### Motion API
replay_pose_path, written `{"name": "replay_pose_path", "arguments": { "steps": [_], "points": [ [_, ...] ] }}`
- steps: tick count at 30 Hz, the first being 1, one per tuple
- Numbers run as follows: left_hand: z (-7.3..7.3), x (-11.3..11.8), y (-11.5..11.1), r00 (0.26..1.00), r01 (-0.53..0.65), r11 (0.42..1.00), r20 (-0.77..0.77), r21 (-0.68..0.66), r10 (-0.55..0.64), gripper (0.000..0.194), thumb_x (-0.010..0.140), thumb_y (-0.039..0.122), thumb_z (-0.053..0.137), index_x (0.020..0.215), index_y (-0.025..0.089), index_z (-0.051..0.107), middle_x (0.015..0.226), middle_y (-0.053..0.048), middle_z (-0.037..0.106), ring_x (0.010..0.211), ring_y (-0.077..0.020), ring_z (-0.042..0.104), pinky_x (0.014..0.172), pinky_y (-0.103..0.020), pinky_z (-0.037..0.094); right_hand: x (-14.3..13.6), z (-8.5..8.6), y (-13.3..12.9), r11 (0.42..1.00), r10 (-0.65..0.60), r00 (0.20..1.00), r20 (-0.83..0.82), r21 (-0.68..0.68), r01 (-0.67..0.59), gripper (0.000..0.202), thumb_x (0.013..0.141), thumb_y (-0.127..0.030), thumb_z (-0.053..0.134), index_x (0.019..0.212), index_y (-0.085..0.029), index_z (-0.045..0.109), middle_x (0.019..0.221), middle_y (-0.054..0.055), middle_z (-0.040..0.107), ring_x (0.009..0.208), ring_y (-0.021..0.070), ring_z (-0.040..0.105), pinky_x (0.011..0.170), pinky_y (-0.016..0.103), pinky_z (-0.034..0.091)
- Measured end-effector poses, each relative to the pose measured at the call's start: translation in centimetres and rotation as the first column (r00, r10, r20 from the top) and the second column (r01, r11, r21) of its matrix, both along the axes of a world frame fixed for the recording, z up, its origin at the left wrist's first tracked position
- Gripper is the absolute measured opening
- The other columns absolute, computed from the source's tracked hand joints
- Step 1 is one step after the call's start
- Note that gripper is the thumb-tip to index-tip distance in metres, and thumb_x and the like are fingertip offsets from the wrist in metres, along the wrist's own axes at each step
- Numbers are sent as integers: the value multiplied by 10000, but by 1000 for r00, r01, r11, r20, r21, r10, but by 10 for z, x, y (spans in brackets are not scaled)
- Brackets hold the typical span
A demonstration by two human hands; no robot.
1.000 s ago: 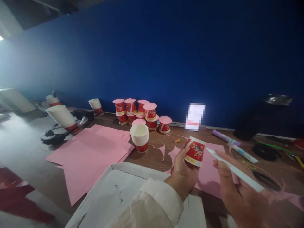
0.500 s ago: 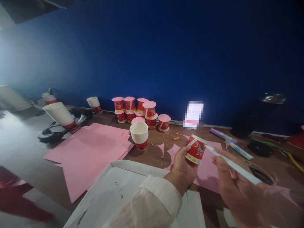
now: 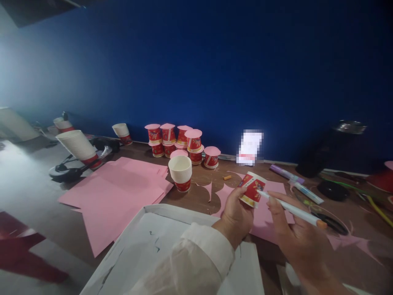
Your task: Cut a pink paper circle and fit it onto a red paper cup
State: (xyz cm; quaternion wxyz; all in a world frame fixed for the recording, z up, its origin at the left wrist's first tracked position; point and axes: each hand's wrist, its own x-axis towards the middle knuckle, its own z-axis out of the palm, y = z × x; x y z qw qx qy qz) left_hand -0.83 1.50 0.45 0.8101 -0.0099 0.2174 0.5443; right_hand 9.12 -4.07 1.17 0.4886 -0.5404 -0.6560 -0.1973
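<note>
My left hand (image 3: pixel 238 215) is closed around a red paper cup (image 3: pixel 252 190) with a floral print and a white rim that faces up. A white pen with an orange end (image 3: pixel 297 211) is gripped in my right hand (image 3: pixel 302 241), its tip at the right side of the cup. Pink paper with curved cut edges (image 3: pixel 267 223) lies beneath both hands. To their left stands a stack of white-lined cups (image 3: pixel 180 172). Behind it, several red cups topped with pink discs (image 3: pixel 193 139) are piled in two layers.
Pink sheets (image 3: pixel 123 192) and a white box lid (image 3: pixel 153 229) lie left. Further left are headphones (image 3: pixel 66 173) and tilted cup stacks (image 3: pixel 78 145). A lit phone (image 3: pixel 250 147) leans on the blue wall, near markers (image 3: pixel 287 174), scissors (image 3: pixel 331 223) and a dark bottle (image 3: pixel 319 149).
The pen tip has moved left and slightly down, from the cup's edge onto its printed side. The cup has turned a little in my left hand.
</note>
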Motion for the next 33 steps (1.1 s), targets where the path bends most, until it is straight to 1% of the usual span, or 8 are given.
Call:
{"name": "replay_pose_path", "arguments": {
  "steps": [3, 9, 14, 18, 22, 28, 33],
  "points": [
    [2, 0, -1, 1000, -12, 1000, 6, 21, 12, 129, 768, 108, 649, 846, 111, 752, 846, -75, 754, 791, -154, 687, 845, -246, 532, 1, -1, 2, 1000, 18, 1000, 4, -9, -18, 195, 1021, -325, 575, 1048, -204, 725, 975, 77, 803, 901, 229, 764, 853, 341, 582],
    [5, -2, -3, 999, 38, 997, 12, 61, -39, 147, 803, 123, 618, 834, 86, 758, 833, -90, 747, 788, -143, 684, 847, -226, 524, 3, -4, 3, 997, 77, 995, 57, 12, -78, 153, 999, -256, 621, 1066, -169, 727, 1001, 98, 800, 933, 235, 759, 894, 356, 567],
    [5, -2, -3, 999, 29, 998, 17, 62, -30, 164, 818, 125, 601, 838, 86, 759, 843, -96, 751, 794, -147, 694, 842, -226, 529, 0, -4, 4, 994, 102, 993, 64, 28, -104, 150, 995, -247, 622, 1073, -181, 732, 997, 93, 805, 921, 242, 766, 867, 369, 577],
    [5, -1, -3, 1000, 24, 999, 13, 46, -25, 152, 813, 139, 621, 860, 91, 757, 871, -102, 759, 812, -156, 701, 844, -232, 533, 0, -4, 5, 997, 80, 996, 45, 4, -80, 167, 1001, -277, 618, 1078, -187, 736, 996, 94, 806, 913, 243, 764, 830, 360, 578],
    [3, -1, -2, 1000, 19, 999, 7, 40, -19, 169, 843, 145, 598, 884, 98, 755, 901, -105, 768, 824, -157, 711, 850, -233, 538, 1, -5, 5, 997, 74, 996, 56, 9, -75, 166, 1003, -287, 611, 1059, -189, 734, 985, 84, 807, 909, 241, 765, 842, 364, 579],
    [-1, 2, -2, 999, 7, 998, -49, 57, -4, 184, 817, 175, 624, 932, 105, 750, 926, -122, 776, 894, -200, 732, 915, -277, 543, 1, -5, 6, 995, 100, 993, 58, 9, -101, 150, 992, -251, 627, 1061, -173, 735, 992, 101, 808, 913, 251, 766, 852, 379, 576],
    [-3, 4, -2, 997, 9, 996, -71, 84, -3, 194, 785, 190, 662, 941, 111, 746, 924, -115, 782, 926, -209, 729, 960, -300, 532, 2, -7, 6, 995, 97, 993, 66, 3, -97, 144, 988, -231, 637, 1061, -154, 735, 1005, 111, 805, 922, 252, 763, 862, 381, 570]
  ]
}}
